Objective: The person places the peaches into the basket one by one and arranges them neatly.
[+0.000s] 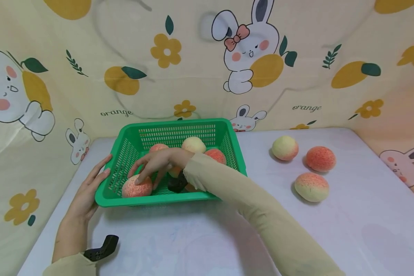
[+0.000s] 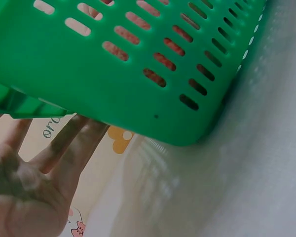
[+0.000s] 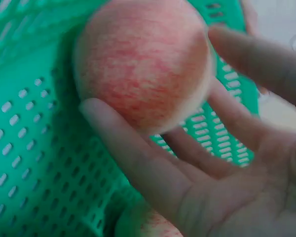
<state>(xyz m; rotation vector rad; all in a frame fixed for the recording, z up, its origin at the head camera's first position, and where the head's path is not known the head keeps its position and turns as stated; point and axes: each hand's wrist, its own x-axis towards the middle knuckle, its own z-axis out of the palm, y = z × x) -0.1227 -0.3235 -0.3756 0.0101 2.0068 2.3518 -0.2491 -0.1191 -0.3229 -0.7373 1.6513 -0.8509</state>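
Note:
A green slotted basket [image 1: 179, 123] stands on the white table and holds several pink-and-cream peaches. My right hand [image 1: 150, 170] reaches into it from the right. Its spread, nearly straight fingers [image 3: 138, 148] touch a peach [image 1: 137, 186] lying in the near left corner. In the right wrist view that peach [image 3: 143, 64] sits at my fingertips on the basket floor [image 3: 29, 148]. My left hand [image 1: 89, 188] lies flat against the outside of the basket's left wall, fingers straight. The left wrist view shows my palm [image 2: 24, 187] beside the basket wall [image 2: 113, 74].
Three more peaches lie on the table right of the basket: one cream [image 1: 285, 147], one red [image 1: 320, 158], one nearer [image 1: 311, 186]. A printed cloth backdrop [image 1: 207, 57] closes off the back and sides. A black camera mount [image 1: 101, 249] sticks out at my left wrist.

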